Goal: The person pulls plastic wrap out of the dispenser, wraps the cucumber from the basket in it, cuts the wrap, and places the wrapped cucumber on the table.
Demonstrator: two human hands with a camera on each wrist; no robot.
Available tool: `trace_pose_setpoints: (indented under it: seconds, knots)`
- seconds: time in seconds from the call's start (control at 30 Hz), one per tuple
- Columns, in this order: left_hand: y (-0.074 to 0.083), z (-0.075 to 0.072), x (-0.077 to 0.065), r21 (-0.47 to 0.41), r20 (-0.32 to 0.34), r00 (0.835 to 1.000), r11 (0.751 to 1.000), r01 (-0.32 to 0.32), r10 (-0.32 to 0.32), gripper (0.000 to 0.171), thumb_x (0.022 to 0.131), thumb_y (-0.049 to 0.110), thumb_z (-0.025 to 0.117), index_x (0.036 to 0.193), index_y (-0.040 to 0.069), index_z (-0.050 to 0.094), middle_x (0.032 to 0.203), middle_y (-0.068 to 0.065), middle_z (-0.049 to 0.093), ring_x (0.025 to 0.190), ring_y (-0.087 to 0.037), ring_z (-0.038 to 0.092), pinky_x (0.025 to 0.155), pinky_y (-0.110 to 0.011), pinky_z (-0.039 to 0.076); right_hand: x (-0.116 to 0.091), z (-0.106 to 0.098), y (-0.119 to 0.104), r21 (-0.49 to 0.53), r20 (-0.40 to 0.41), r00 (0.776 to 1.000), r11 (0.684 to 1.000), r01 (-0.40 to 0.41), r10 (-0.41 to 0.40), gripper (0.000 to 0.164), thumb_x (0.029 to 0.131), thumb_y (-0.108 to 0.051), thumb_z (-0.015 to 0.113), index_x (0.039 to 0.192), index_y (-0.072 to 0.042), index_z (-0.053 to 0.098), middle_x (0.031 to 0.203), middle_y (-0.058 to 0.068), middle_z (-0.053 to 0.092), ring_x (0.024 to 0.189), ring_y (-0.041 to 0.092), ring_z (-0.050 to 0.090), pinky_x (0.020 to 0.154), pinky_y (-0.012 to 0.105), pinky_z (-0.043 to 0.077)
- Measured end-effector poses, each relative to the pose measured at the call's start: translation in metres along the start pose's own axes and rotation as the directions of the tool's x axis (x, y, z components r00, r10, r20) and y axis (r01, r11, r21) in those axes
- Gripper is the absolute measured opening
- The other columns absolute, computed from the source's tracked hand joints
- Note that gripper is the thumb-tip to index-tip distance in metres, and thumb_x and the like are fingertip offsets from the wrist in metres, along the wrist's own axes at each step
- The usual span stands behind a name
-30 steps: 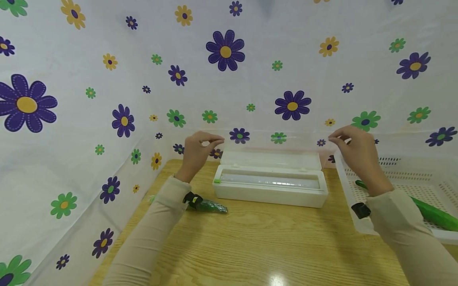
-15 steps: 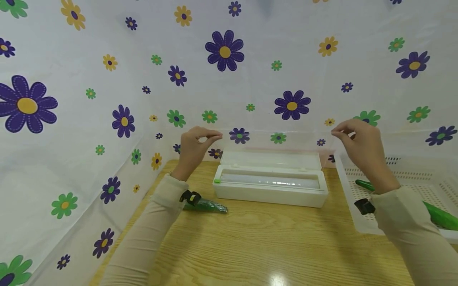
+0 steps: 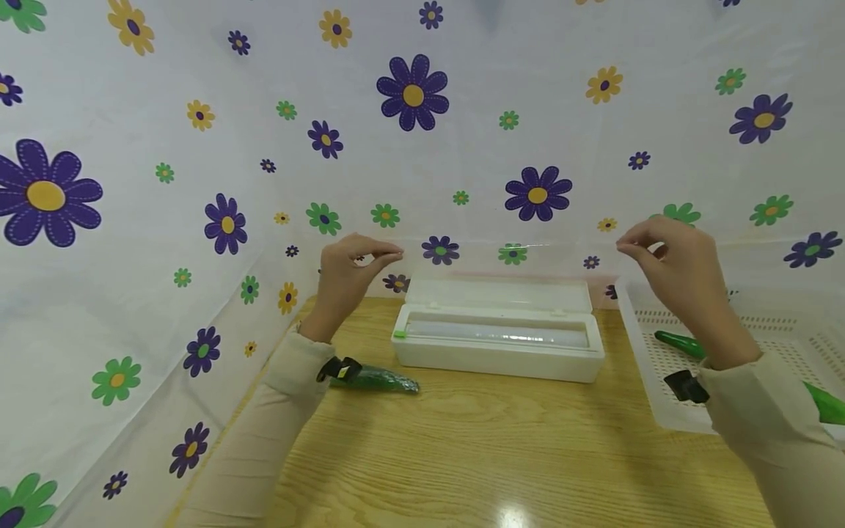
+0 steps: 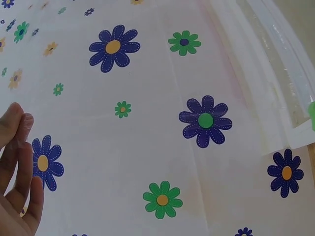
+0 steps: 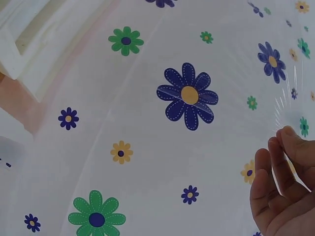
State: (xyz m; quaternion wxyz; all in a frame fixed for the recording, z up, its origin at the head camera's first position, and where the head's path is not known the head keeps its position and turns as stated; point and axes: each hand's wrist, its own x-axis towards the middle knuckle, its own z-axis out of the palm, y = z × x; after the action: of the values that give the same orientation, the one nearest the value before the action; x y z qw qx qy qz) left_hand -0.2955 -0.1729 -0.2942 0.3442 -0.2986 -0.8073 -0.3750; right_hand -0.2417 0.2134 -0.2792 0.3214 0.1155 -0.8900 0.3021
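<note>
A sheet of clear cling film (image 5: 290,105) is stretched between both hands, its wrinkles fanning out from the fingertips in the right wrist view. My left hand (image 3: 348,275) pinches one side between thumb and fingers. On the other side, my right hand (image 3: 683,268) pinches the film the same way. Below and between the hands sits a white cling film box (image 3: 498,364), lid raised, with the film roll (image 3: 495,332) inside. A dark green cucumber (image 3: 383,380), shiny as if wrapped, lies on the table, partly behind the left wrist.
A white perforated basket (image 3: 637,352) stands at the right under my right forearm. In it lie a green cucumber (image 3: 680,342) and another green vegetable (image 3: 825,405), partly covered by the arm. Flower-printed sheeting (image 3: 462,154) surrounds the back and left of the wooden table (image 3: 475,455).
Both hands have drawn farther apart, the left going left and the right going right and slightly up, still pinching the film. The box and the cucumber on the table stay put.
</note>
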Motion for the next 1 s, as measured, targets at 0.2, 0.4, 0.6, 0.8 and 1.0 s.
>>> trace_pose_setpoints:
  seconds: [0.2, 0.4, 0.6, 0.8, 1.0]
  knots:
    - [0.01, -0.015, -0.011, -0.036, 0.122, 0.992, 0.999, 0.007, -0.003, 0.01, 0.079, 0.004, 0.072, 0.088, 0.005, 0.075, 0.083, -0.009, 0.073, 0.078, -0.015, 0.063, 0.071, -0.016, 0.045, -0.016, -0.013, -0.001, 0.003, 0.041, 0.994, 0.994, 0.106, -0.106, 0.005, 0.083, 0.0, 0.068, 0.086, -0.003, 0.07, 0.088, 0.011, 0.07, 0.078, -0.014, 0.044, 0.067, 0.0, 0.035]
    - [0.018, -0.028, -0.029, -0.085, 0.246, 0.968, 0.996, -0.026, 0.046, 0.012, 0.077, 0.0, 0.073, 0.087, 0.006, 0.076, 0.08, -0.005, 0.073, 0.078, -0.008, 0.061, 0.07, -0.018, 0.048, -0.035, -0.023, 0.002, 0.015, 0.081, 0.971, 0.975, 0.223, -0.223, 0.019, 0.073, 0.009, 0.073, 0.082, -0.008, 0.071, 0.085, 0.005, 0.07, 0.081, -0.02, 0.042, 0.07, 0.0, 0.036]
    - [0.017, -0.035, -0.051, -0.163, 0.37, 0.924, 0.986, -0.033, 0.092, 0.012, 0.076, 0.001, 0.074, 0.084, 0.009, 0.075, 0.077, -0.002, 0.071, 0.073, -0.006, 0.061, 0.069, -0.02, 0.051, -0.051, -0.029, 0.009, 0.093, 0.196, 0.915, 0.936, 0.341, -0.353, 0.033, 0.068, 0.008, 0.076, 0.08, -0.022, 0.07, 0.084, -0.008, 0.067, 0.083, -0.013, 0.052, 0.075, 0.002, 0.04]
    - [0.017, -0.037, -0.066, -0.24, 0.626, 0.772, 0.969, 0.052, 0.114, 0.005, 0.079, 0.011, 0.073, 0.083, 0.013, 0.074, 0.081, 0.001, 0.072, 0.077, -0.005, 0.065, 0.073, -0.026, 0.054, -0.062, -0.026, 0.021, 0.4, 0.371, 0.754, 0.826, 0.397, -0.543, 0.042, 0.067, 0.008, 0.076, 0.083, -0.029, 0.067, 0.084, -0.014, 0.064, 0.079, -0.002, 0.057, 0.073, 0.009, 0.045]
    - [0.018, -0.03, -0.078, -0.25, 0.807, 0.583, 0.95, 0.184, 0.099, 0.01, 0.082, 0.022, 0.071, 0.081, 0.012, 0.074, 0.08, 0.001, 0.072, 0.076, -0.003, 0.064, 0.073, -0.026, 0.055, -0.071, -0.013, 0.029, 0.625, 0.548, 0.561, 0.75, 0.217, -0.62, 0.024, 0.08, -0.001, 0.07, 0.086, -0.024, 0.066, 0.084, -0.009, 0.065, 0.076, 0.003, 0.059, 0.067, 0.02, 0.049]
